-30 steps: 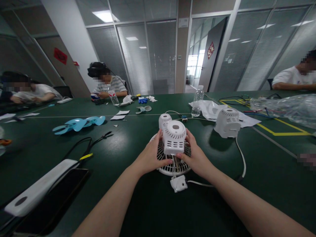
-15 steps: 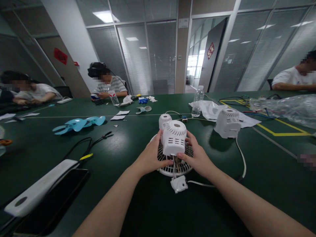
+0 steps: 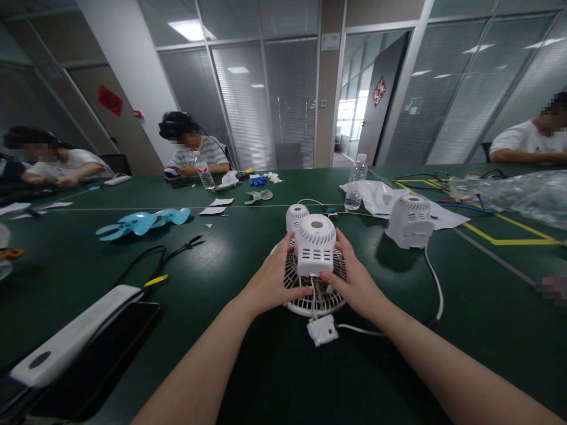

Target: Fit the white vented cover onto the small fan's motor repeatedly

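Between my two hands is a white fan motor cover [image 3: 315, 245] with slotted vents, above a round white fan grille [image 3: 303, 304]. My left hand [image 3: 271, 274] curves round its left side, thumb near the lower edge. On the other side my right hand [image 3: 354, 274] grips it, thumb at the bottom front corner. Under the cover, wires and part of the motor show; the rest is hidden. A small white switch box [image 3: 323, 330] lies in front of the grille, with a white cable running right. Just behind stands another white motor housing [image 3: 296, 216].
To the right is a third white housing [image 3: 410, 221], near a clear bottle [image 3: 355, 183] and plastic wrap [image 3: 518, 192]. Blue fan blades [image 3: 137, 224], a white power strip [image 3: 73, 336] and a black phone [image 3: 95, 363] lie left. Several people sit round the green table [image 3: 212, 242].
The motor cover has tilted and shifted slightly between my hands, so more of the wires beneath its lower edge shows. Both hands stay in nearly the same place.
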Motion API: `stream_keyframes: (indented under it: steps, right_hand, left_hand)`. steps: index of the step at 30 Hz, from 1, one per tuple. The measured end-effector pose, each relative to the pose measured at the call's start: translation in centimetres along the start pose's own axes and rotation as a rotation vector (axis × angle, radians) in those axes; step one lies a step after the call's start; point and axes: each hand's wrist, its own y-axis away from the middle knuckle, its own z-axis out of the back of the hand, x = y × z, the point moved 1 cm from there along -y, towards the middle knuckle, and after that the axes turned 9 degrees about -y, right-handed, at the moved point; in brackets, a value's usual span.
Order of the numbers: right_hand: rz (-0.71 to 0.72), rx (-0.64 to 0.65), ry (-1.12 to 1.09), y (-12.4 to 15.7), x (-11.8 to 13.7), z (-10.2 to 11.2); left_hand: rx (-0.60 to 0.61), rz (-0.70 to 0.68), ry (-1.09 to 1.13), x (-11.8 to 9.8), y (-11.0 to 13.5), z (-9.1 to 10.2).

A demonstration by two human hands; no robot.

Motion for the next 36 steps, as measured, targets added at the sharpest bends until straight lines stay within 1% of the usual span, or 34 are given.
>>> stream_keyframes:
  steps: [5,8,17,20,25,30,36]
  right_hand:
    - [-0.003,0.068,-0.086,0.0,0.4,-0.1]
    - [0.011,0.078,-0.120,0.1,0.6,0.1]
    - [0.068,0.022,-0.051,0.1,1.0,0.7]
    - [0.071,0.045,-0.051,0.1,0.9,0.8]
    - [0.020,0.137,0.000,0.0,0.6,1.1]
    - [0.012,0.148,0.021,-0.1,0.5,1.3]
    - [0.051,0.180,0.015,-0.2,0.3,1.3]
  left_hand:
    - [0.009,0.010,-0.013,0.0,-0.1,0.0]
    - [0.002,-0.008,-0.004,0.0,-0.2,0.1]
    - [0.003,-0.034,-0.014,-0.1,-0.1,0.2]
    - [0.008,-0.034,-0.020,0.0,-0.1,0.3]
    - [0.044,-0.019,-0.033,0.3,0.0,0.3]
    - [0.056,-0.041,-0.001,0.5,0.0,0.2]
    - [0.052,-0.017,0.068,0.6,-0.2,0.1]
